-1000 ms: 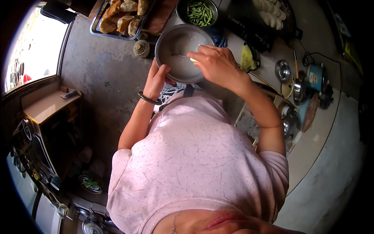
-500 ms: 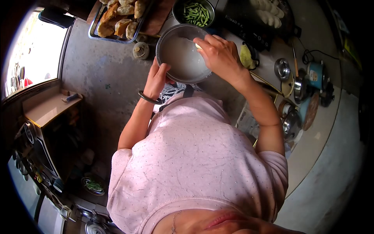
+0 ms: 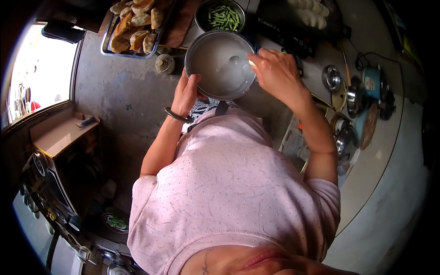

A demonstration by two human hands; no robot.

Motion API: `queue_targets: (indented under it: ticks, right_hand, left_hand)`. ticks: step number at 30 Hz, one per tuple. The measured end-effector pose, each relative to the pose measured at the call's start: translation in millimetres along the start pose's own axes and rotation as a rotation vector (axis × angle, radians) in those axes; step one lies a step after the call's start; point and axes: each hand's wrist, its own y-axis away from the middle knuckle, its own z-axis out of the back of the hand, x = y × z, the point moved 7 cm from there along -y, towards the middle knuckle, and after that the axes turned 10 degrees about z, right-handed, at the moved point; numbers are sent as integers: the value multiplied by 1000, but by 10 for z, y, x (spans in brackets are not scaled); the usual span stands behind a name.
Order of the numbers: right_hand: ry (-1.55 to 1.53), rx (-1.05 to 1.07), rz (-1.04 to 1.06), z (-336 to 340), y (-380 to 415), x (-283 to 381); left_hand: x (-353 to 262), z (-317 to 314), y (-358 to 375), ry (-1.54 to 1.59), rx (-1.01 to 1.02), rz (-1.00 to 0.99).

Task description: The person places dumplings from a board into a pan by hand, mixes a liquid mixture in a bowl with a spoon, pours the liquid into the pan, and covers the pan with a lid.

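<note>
My left hand grips the near left side of a round metal bowl, its thumb over the rim and the fingers hidden beneath. A cloudy whitish liquid covers the inside of the bowl. Closed around the pale handle of a spoon, my right hand is at the bowl's right side. The spoon's metal end dips into the liquid right of the middle. Just beyond the bowl's far rim stands a metal bowl of cut green beans.
A metal tray of browned dumplings lies at the far left. To the right are a black cooker with a pan of pale dumplings, a small steel bowl and a blue container. A bottle stands below the tray.
My right hand has moved right and slightly down with the spoon, whose metal end now shows in the liquid. My left hand still holds the bowl. The whole view has shifted a little.
</note>
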Motion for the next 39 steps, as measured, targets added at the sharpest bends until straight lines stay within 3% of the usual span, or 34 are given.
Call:
queue_targets:
  ticks: [7, 14, 20, 24, 25, 29, 35, 39]
  right_hand:
    - [-220, -227, 53, -143, -225, 108]
    - [-334, 128, 72, -62, 149, 64]
    - [-56, -10, -98, 90, 216, -392]
    - [-81, -280, -5, 4, 114, -436]
    - [-122, -139, 10, -31, 113, -417]
    - [-33, -91, 72, 301, 217, -369]
    - [-50, -414, -44, 843, 692, -613]
    - [-73, -540, -115, 720, 907, -959]
  left_hand:
    - [-72, -80, -84, -35, 25, -17]
    - [-96, -171, -106, -8, -12, 11]
    - [-189, -273, -190, -9, 29, 26]
    - [-344, -398, -272, -87, 28, 26]
    - [-373, -418, -306, -96, 26, 36]
    - [-422, -460, -459, -124, -46, 39]
    - [-696, -648, -672, -95, -49, 6]
    - [-1013, -887, -775, -83, -28, -19]
